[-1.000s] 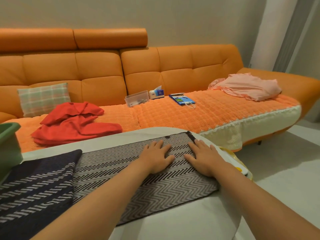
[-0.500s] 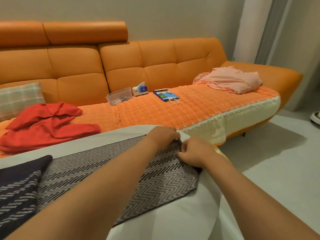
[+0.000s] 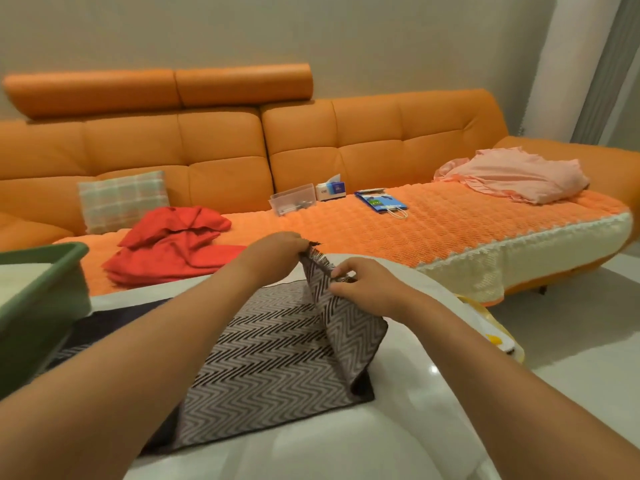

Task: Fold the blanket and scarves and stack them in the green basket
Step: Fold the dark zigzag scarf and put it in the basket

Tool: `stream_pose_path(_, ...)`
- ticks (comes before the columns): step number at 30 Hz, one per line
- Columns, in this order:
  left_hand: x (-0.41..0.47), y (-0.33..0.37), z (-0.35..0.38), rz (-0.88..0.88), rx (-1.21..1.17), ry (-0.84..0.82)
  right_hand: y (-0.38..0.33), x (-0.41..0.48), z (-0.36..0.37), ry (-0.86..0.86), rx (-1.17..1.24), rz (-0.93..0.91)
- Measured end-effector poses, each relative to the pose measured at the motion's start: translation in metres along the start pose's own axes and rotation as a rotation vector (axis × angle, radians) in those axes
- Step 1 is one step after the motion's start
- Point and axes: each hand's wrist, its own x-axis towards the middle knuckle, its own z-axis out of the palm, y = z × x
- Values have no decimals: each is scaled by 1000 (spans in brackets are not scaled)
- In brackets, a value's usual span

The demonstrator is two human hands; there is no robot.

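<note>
A grey and black zigzag scarf (image 3: 277,348) lies along the white table (image 3: 311,445). Its right end is lifted off the table, standing up in a fold. My left hand (image 3: 277,252) pinches the far fringed corner of that end. My right hand (image 3: 360,284) pinches the near corner beside it. A dark navy cloth (image 3: 104,317) lies under the scarf's left part, mostly hidden by my left forearm. The green basket (image 3: 45,299) stands at the table's left edge. A red cloth (image 3: 173,247) lies crumpled on the sofa behind the table.
An orange sofa (image 3: 381,140) runs along the wall with a plaid cushion (image 3: 123,199), a clear box (image 3: 292,200), a tissue box (image 3: 332,188), a blue bag (image 3: 381,202) and a pink cloth (image 3: 512,174). A yellow and white item (image 3: 495,337) shows beyond the table's right edge, above pale floor.
My hands went from pressing flat on the scarf's right end to pinching its corners, and they have now raised that end off the table. The view has swung left, showing the basket again.
</note>
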Motion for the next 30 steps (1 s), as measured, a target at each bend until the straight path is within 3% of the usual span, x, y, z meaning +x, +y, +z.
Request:
stream_pose_path(8, -101, -83, -2, -157, -13, 12, -69, 8, 99, -140, 134, 89)
stream_pose_path(13, -158, -109, 26, -283, 82, -230, -92, 2, 155, -407, 157, 163)
stream_pose_path(14, -167, -110, 32, -300, 72, -205, -96, 0, 160, -477, 180, 188)
stream_pose_path(16, -182, -108, 38, -347, -24, 5, -99, 0, 164, -500, 131, 180)
stream_pose_path(18, -194, -100, 40, -392, -123, 217, -97, 6, 167, -384, -62, 77)
stream_pose_path(19, -199, -96, 41, -423, -156, 210, -96, 8, 168, -310, -203, -8)
stream_pose_path(22, -218, -79, 48, -505, -145, -47, -88, 4, 176, -273, -521, -204)
stream_pose_path(25, -241, -64, 52, -505, -135, -195, -76, -9, 194, -471, -727, -162)
stream_pose_path(30, -263, -46, 42, -405, -145, -295, -75, -20, 207, -468, -773, -114)
